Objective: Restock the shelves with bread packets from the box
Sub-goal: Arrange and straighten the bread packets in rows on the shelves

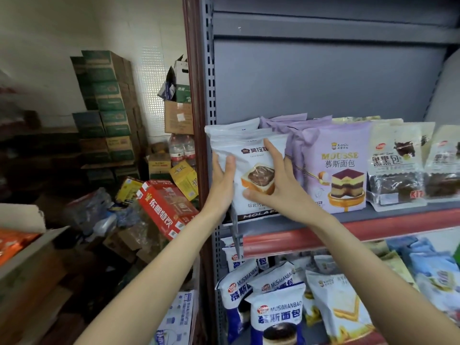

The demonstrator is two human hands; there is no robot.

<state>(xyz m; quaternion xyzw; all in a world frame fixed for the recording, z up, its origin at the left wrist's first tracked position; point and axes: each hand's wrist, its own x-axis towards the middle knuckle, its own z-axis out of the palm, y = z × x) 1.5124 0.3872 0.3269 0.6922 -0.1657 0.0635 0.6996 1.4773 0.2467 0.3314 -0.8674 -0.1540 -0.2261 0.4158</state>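
A white bread packet (251,155) with a chocolate-toast picture stands upright at the left end of the grey shelf (388,217), in front of more white packets. My left hand (222,183) presses its left edge, fingers extended. My right hand (278,180) lies flat on its front, thumb at the lower part and fingers reaching up. Purple mousse bread packets (336,165) stand just to its right. An open cardboard box (27,260) with orange packets inside sits at the lower left.
Dark bread packets (395,165) fill the shelf's right end. The shelf below holds blue-and-white packets (276,312) and yellow ones (341,305). Left of the shelf upright (199,120) are stacked green cartons (107,105), a red carton (164,207) and water bottles (181,148).
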